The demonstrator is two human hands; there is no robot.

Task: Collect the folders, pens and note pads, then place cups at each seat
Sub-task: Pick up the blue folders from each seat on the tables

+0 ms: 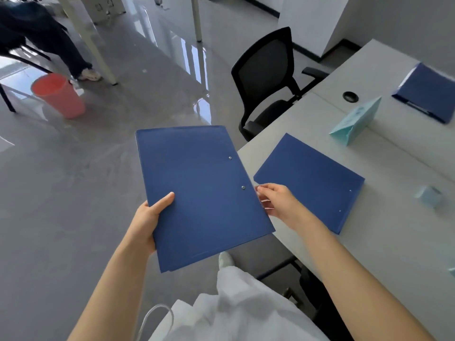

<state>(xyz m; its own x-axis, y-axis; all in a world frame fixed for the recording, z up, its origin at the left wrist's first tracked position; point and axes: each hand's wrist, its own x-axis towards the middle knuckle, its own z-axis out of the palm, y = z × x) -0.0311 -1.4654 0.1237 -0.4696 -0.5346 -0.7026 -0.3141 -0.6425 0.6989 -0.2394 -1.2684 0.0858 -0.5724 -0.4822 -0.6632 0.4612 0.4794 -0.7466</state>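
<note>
Head view, left hand (145,217) gripping blue folder (202,193), right hand (278,203) fingers loosely open at its edge

Glossy grey floor (73,193), black mesh chair (266,77), white table (394,217), perhaps pink bin (59,94)

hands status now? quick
Left hand: closed on the blue folder, held off the table.
Right hand: fingers at that folder's edge; grip unclear.

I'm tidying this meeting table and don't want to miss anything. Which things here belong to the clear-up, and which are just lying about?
Belongs:
held folder
near folder
far folder

Lying about:
teal card
office chair
pink bucket
</note>
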